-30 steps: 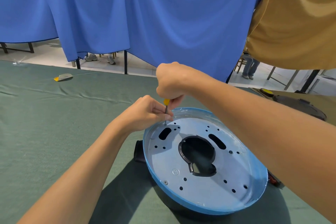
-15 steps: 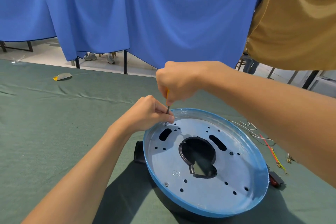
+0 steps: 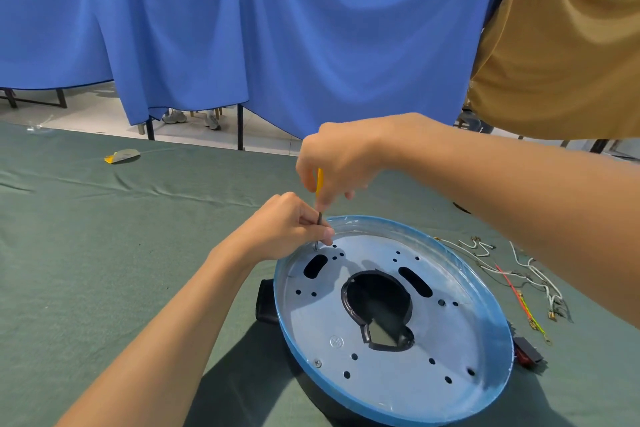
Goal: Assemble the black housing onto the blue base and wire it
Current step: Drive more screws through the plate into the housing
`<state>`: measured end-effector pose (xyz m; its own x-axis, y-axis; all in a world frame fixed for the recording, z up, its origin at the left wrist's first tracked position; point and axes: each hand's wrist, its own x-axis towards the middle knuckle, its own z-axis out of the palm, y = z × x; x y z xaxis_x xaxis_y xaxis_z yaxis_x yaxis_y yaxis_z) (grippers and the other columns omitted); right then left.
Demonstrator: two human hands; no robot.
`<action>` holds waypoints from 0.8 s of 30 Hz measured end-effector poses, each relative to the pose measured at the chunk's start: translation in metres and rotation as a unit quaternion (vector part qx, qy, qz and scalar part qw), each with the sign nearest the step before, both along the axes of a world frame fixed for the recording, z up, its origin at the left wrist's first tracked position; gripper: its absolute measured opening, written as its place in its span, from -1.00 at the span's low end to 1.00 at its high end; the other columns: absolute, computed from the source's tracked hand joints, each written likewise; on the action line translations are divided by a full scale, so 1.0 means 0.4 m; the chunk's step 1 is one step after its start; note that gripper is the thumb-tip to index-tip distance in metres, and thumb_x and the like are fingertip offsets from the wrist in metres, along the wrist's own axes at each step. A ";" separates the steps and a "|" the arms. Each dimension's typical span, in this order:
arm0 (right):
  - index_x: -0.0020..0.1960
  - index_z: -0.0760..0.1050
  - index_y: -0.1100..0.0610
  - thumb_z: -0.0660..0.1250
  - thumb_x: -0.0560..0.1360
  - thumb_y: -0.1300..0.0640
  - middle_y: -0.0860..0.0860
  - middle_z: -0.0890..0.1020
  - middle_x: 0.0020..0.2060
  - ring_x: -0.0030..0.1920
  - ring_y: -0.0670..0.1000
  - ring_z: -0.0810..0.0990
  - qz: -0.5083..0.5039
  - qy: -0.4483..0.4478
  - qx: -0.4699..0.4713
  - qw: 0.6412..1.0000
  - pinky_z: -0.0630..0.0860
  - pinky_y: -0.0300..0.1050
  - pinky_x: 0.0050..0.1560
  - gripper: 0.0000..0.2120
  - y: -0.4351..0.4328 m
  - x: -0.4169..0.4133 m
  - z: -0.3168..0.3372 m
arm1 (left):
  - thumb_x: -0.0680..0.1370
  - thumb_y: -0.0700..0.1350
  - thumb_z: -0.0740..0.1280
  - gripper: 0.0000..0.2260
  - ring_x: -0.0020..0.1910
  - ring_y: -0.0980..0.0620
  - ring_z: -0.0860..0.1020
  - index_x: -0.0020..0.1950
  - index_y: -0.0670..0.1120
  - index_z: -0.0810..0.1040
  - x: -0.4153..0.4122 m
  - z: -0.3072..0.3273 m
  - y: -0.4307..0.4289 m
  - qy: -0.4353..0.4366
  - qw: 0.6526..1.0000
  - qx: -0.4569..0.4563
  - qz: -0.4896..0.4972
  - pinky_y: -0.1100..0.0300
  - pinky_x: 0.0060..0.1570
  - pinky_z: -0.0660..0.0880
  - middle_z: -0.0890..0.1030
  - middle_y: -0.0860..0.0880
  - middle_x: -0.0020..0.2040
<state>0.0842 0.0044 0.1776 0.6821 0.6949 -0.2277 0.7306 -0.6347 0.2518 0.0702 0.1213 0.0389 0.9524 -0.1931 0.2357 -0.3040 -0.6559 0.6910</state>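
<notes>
Head view: wires (image 3: 519,272) lie beside blue base (image 3: 503,340).

Green-clothed table (image 3: 86,253): black housing (image 3: 266,302), loose wires (image 3: 530,274), yellow-grey scrap (image 3: 122,155).

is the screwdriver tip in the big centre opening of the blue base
No, the screwdriver tip sits at a small hole near the far-left rim of the blue base.

Right hand (image 3: 337,163) grips a screwdriver (image 3: 319,204) upright at the blue base (image 3: 391,315) rim; left hand (image 3: 291,225) pinches its shaft
</notes>
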 end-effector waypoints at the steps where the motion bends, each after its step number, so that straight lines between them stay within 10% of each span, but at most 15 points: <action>1: -0.13 0.58 0.05 0.43 0.46 0.03 -0.03 0.64 -0.43 -0.40 -0.05 0.65 0.031 -0.022 -0.011 0.999 0.43 -0.28 -0.47 -0.90 -0.002 -0.002 0.001 | 0.52 -0.01 0.44 -0.89 -0.09 -0.22 0.58 -0.17 0.05 0.74 0.000 0.000 0.001 0.004 1.000 -0.002 -0.004 -0.07 -0.03 0.52 0.71 -0.15 -0.14; 9: -0.37 0.51 0.10 0.31 0.55 0.04 -0.12 0.57 -0.61 -0.50 -0.25 0.51 0.042 -0.048 -0.032 0.997 0.45 -0.25 -0.39 -0.67 0.010 0.006 -0.010 | 0.44 -0.08 0.53 -0.95 -0.28 0.06 0.51 -0.20 0.07 0.74 -0.006 -0.004 0.007 -0.019 0.998 -0.061 0.022 -0.01 -0.12 0.53 0.72 -0.04 -0.22; 14: -0.41 0.44 0.15 0.19 0.62 0.06 -0.05 0.57 -0.62 -0.39 -0.02 0.66 -0.059 0.020 0.024 0.998 0.55 -0.15 -0.21 -0.56 0.019 0.010 -0.017 | 0.43 -0.13 0.54 -0.94 -0.26 0.29 0.58 -0.14 0.02 0.75 -0.011 -0.007 0.008 -0.014 0.997 -0.070 0.025 0.29 -0.18 0.48 0.71 0.17 -0.24; 24: -0.16 0.61 0.05 0.43 0.47 0.11 -0.11 0.53 -0.55 -0.47 -0.13 0.60 0.059 -0.052 -0.043 0.996 0.40 -0.28 -0.49 -0.96 0.004 -0.002 -0.008 | 0.45 -0.10 0.52 -0.94 -0.10 0.27 0.63 -0.11 0.02 0.75 -0.006 -0.006 0.011 0.000 0.998 -0.055 0.013 0.34 -0.07 0.49 0.73 0.14 -0.14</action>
<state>0.0832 0.0059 0.1742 0.6199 0.7525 -0.2226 0.7659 -0.5185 0.3802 0.0679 0.1257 0.0365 0.9570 -0.1408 0.2534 -0.2870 -0.5846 0.7589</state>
